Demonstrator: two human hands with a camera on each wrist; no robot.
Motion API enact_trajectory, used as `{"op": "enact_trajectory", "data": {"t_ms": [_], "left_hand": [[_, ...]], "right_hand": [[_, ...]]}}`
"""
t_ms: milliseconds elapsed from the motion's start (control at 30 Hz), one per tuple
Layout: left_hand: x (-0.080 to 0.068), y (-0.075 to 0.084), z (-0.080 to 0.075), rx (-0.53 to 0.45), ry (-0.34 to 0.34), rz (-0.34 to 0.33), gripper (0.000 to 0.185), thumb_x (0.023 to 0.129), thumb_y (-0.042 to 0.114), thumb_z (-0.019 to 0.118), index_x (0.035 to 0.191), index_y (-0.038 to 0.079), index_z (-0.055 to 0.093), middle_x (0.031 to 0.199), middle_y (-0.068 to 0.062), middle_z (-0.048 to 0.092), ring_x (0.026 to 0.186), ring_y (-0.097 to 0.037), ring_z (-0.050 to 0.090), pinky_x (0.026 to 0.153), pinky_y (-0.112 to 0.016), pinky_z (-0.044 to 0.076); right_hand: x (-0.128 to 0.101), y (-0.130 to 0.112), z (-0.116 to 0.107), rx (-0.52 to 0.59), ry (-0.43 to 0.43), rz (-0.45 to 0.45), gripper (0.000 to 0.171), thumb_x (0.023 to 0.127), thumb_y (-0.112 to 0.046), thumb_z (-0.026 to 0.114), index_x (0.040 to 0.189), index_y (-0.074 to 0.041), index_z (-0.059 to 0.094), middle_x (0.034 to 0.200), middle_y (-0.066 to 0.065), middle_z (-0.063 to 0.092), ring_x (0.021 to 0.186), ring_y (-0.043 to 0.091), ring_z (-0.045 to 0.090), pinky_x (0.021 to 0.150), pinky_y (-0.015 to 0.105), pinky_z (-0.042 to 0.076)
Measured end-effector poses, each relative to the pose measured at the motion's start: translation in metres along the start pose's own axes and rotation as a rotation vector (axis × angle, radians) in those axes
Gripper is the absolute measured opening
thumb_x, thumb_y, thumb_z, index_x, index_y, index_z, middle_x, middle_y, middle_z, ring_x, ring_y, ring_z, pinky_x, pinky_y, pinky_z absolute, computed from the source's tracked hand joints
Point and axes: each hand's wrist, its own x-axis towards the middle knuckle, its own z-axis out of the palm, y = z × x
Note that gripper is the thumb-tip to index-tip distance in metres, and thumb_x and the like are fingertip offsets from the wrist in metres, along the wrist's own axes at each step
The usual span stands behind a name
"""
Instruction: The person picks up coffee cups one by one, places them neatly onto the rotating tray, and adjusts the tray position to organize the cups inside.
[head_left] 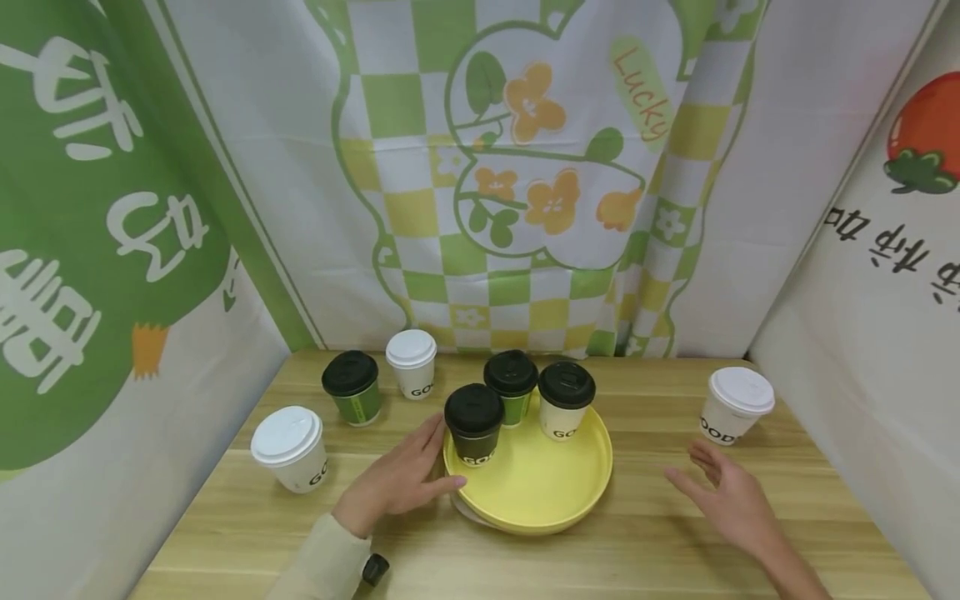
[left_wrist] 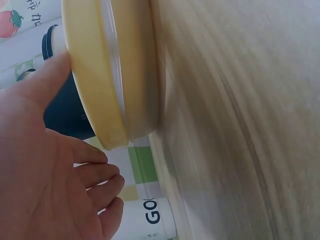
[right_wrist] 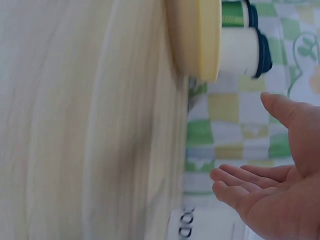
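Wood-grain tabletop (head_left: 675, 550) is enclosed by printed cloth backdrops (head_left: 540, 167). Yellow tray (head_left: 551, 496) is touched by the relaxed left hand (head_left: 397, 483); the right hand (head_left: 731, 500) is held open, empty.

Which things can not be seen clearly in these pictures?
- Print on the black cup in the yellow tray: head view, tray rim hides its lower part.
- White cup: right wrist view, cut off by the bottom edge.
- Wooden table: left wrist view, blurred.

I am observing a wooden table (head_left: 525, 558) bearing a yellow tray (head_left: 555, 500) and four lidded cups (head_left: 291, 447) standing around it.
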Motion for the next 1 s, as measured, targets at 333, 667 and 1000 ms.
{"op": "enact_trajectory", "data": {"t_ms": [333,667,1000], "left_hand": [[-0.007,0.01,-0.003,-0.083,-0.006,-0.061,0.096,0.107,0.058,0.052,0.164,-0.01,0.017,0.174,-0.03,0.013,0.163,-0.046,0.019,0.133,-0.057,0.024],[-0.017,0.034,0.007,-0.064,0.018,-0.099,0.097,0.106,0.055,0.056,0.163,-0.013,0.018,0.173,-0.033,0.013,0.162,-0.048,0.019,0.133,-0.058,0.024],[-0.002,0.018,0.011,-0.072,0.035,-0.089,0.093,0.108,0.058,0.048,0.164,-0.011,0.018,0.173,-0.032,0.014,0.162,-0.046,0.02,0.132,-0.057,0.025]], "right_hand": [[0.018,0.035,-0.035,-0.135,-0.071,0.153,0.101,0.105,-0.064,0.05,0.155,0.021,0.028,0.152,0.044,0.042,0.139,0.062,0.047,0.109,0.073,0.046],[0.04,0.061,-0.045,-0.158,-0.008,0.245,0.099,0.104,-0.063,0.051,0.148,0.024,0.036,0.147,0.05,0.041,0.134,0.068,0.046,0.105,0.072,0.048],[0.057,0.071,-0.041,-0.081,0.035,0.262,0.102,0.103,-0.062,0.055,0.159,0.016,0.023,0.158,0.046,0.029,0.145,0.066,0.033,0.115,0.075,0.037]]}}
